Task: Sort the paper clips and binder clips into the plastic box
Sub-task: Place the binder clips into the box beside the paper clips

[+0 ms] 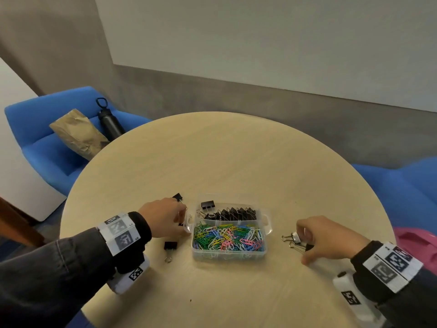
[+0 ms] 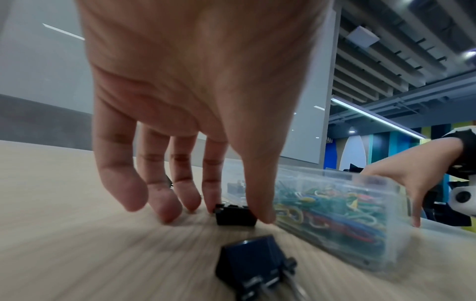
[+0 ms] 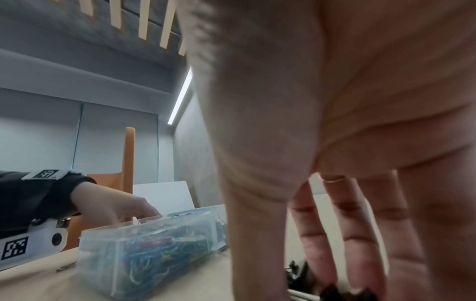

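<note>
The clip point(image 3: 345, 293) under the right hand point(image 1: 331, 240) is blurred and largely hidden by fingers, which are curled onto it. A black clip point(image 2: 235, 215) is pinched on the desk point(image 1: 236, 162) by the downturned left hand point(image 2: 201, 101) beside the box point(image 1: 228, 253).

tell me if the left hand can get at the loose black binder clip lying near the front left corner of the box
Probably yes. The binder clip lies in the open on the table, just beside the left hand, with nothing over it. That hand's fingers are busy pinching another clip first.

Office lounge: round table point(image 1: 236, 157), blue armchairs point(image 1: 47, 129)
</note>
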A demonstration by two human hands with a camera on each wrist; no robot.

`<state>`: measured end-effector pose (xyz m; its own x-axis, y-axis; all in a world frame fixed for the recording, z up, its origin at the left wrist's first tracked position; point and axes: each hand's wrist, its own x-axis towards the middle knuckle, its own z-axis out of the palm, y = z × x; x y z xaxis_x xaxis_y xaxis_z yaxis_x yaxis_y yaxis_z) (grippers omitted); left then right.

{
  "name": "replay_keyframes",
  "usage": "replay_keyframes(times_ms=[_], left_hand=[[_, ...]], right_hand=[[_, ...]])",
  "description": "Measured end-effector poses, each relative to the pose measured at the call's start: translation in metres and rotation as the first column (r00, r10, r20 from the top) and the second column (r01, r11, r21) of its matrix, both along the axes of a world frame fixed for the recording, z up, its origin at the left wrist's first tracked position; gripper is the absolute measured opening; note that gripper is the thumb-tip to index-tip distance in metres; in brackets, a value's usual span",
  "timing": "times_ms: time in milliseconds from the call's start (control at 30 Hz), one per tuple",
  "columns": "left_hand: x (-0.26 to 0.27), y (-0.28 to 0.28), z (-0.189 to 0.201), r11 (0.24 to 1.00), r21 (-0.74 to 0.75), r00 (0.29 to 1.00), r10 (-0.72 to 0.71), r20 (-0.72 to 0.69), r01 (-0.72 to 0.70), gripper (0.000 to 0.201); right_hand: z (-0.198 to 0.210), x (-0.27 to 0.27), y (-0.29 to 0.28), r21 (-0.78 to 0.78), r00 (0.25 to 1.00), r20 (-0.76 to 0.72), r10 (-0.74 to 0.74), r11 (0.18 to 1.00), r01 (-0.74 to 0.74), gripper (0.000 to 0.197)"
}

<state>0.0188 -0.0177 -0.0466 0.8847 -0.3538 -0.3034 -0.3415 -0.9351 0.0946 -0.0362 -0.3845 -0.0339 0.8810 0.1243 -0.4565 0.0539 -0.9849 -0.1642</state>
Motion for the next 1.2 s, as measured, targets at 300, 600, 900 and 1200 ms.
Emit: replay_keyframes(times_ms=[300, 600, 900, 1200], left_hand=[[0.001, 0.012, 0.008, 0.995, -0.079, 0.993, 0.058, -0.102, -0.066, 0.021], [0.018, -0.009, 0.058, 0.985, -0.168, 0.990, 0.050, 0.129, -0.028, 0.008], [0.029, -0.066, 0.054, 0.841, -0.528, 0.991, -0.063, 0.122, 0.118, 0.011], [0.029, -0.072, 0.029, 0.925, -0.362, 0.993, -0.114, 0.020, 0.114, 0.027]], right_hand=[[0.009, 0.017, 0.000, 0.015, 1.000, 0.027, -0.013, 1.000, 0.012, 0.019], [0.041, 0.051, 0.056, 0.432, 0.967, 0.232, -0.107, 0.902, -0.004, 0.017], [0.029, 0.076, 0.084, 0.441, 0.936, 0.329, -0.123, 0.897, -0.037, 0.022], [0.017, 0.039, 0.026, 0.021, 0.985, 0.149, -0.088, 0.996, 0.086, 0.053]])
